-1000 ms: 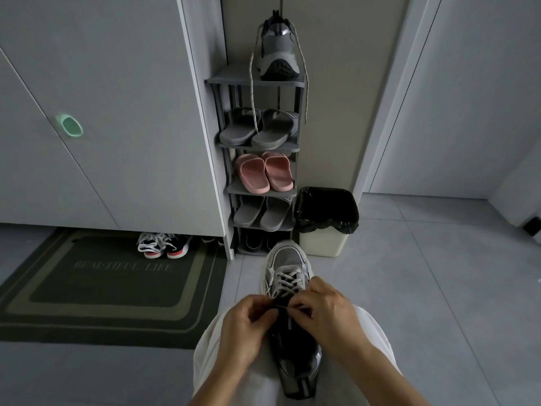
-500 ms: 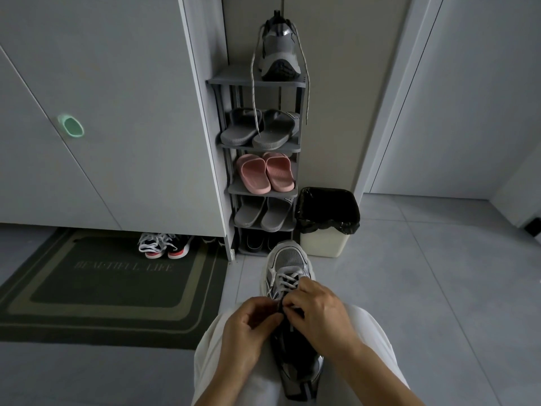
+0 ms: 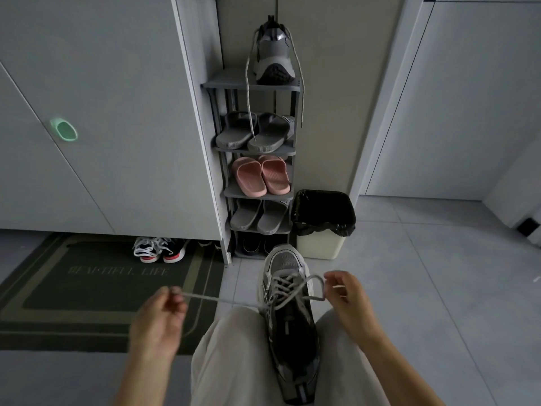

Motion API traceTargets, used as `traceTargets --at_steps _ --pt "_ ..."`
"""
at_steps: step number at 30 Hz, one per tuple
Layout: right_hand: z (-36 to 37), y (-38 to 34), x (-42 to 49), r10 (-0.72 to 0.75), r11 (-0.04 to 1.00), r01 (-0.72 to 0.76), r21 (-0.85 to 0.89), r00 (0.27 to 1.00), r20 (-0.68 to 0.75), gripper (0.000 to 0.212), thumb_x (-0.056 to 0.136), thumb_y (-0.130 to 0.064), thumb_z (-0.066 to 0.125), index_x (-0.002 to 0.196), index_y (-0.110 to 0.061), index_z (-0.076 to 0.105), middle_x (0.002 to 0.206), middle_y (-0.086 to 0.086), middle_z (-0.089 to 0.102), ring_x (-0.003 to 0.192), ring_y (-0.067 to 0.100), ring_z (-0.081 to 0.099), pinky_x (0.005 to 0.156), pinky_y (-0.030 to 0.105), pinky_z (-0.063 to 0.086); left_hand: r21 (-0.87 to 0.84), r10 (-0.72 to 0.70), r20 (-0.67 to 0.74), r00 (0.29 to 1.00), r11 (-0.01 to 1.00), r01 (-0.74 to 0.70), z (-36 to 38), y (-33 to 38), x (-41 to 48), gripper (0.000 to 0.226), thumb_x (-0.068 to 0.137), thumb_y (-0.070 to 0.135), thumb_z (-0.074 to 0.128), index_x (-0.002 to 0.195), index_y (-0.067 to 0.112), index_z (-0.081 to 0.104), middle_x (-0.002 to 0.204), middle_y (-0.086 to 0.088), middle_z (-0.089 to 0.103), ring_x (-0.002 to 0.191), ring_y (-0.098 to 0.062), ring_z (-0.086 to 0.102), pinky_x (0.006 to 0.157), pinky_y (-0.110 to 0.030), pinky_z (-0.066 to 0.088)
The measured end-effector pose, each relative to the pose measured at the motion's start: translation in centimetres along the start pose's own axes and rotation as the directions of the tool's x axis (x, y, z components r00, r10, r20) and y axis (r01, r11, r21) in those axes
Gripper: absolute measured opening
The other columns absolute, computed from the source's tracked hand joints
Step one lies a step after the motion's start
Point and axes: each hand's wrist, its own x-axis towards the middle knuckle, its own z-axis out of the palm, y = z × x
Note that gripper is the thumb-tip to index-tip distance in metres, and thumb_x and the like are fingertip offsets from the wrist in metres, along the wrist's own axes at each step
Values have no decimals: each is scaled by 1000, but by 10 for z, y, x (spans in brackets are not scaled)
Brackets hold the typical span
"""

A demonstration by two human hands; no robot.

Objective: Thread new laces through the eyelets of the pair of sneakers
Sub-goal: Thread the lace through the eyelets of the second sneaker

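Grey floor tiles (image 3: 409, 288) run to a narrow shoe rack (image 3: 251, 85) against the wall. One grey mesh sneaker (image 3: 292, 326) lies wedged between the person's thighs, toe pointing away. Its pale grey lace (image 3: 205, 297) is crossed through the eyelets.

The left hand (image 3: 159, 320) pinches one lace end in curled fingers, with the strand drawn taut to the left. The right hand (image 3: 348, 300) pinches the other strand, which loops beside the shoe.

A second matching sneaker (image 3: 273, 54) sits on the rack's top shelf, its two lace ends dangling. Below it are three pairs of slippers: grey (image 3: 254, 133), pink (image 3: 262, 177), grey (image 3: 259, 216). One lined bin (image 3: 322, 224) stands beside the rack and one doormat (image 3: 87, 288) lies at left.
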Motion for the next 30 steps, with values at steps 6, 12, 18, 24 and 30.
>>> traceTargets --at_steps 6,12,18,24,30 --pt "5 -4 -2 75 997 -72 -22 987 142 5 88 -21 58 93 -20 59 83 -1 66 74 12 63 72 24 50 569 312 -164 936 805 -169 -31 14 31 20 94 10 44 75 13 52 74 -5 54 67 -16 50 58 -25 40" --pt "19 -16 -4 51 945 -81 316 994 100 14 84 6 57 89 -5 62 67 -2 66 54 -1 59 53 10 42 640 289 736 613 -2 -768 14 -51 -37 16 81 27 61 97 27 58 86 18 56 75 -3 57 69 -12 40" --pt "17 -10 -6 8 921 -32 389 998 63 22 86 6 54 85 -14 63 59 -9 65 52 0 54 52 11 42 630 125 746 654 187 -754 32 -88 -61 14 80 18 68 85 21 55 74 12 54 70 3 53 64 -7 37" --pt "16 -10 -8 -29 901 -16 433 995 98 21 86 10 51 91 -7 63 59 -10 65 54 -2 54 55 10 43 662 -91 733 674 323 -677 16 -59 -40 17 74 43 61 72 28 56 63 12 54 60 0 46 60 -16 35" --pt "19 -11 -12 -33 897 -22 441 993 115 24 85 11 52 86 -8 67 70 -9 70 65 -1 59 62 10 46 757 -221 647 730 64 -651 -18 -17 -15 17 84 16 63 74 29 58 63 12 57 58 -1 47 60 -17 36"
